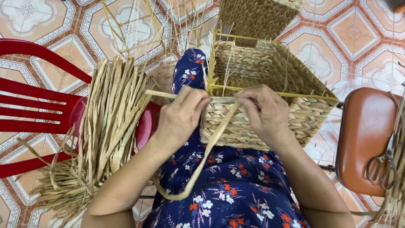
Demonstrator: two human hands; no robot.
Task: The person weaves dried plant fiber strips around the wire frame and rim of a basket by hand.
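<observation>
Basket (270,122) rim weaving could loosen if the straw strip (211,147), pinched by closed left hand (181,116) and right hand (263,112) fingers, is let slip.

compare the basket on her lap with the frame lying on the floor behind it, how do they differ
The basket has walls woven thick with dried straw up to its yellow rim; the bare frame is only thin yellow rods, with the tiles showing through. The basket rests on the lap with the left hand and right hand on its near wall; the frame lies untouched on the floor. Both appear boxy, with yellow rods.
</observation>
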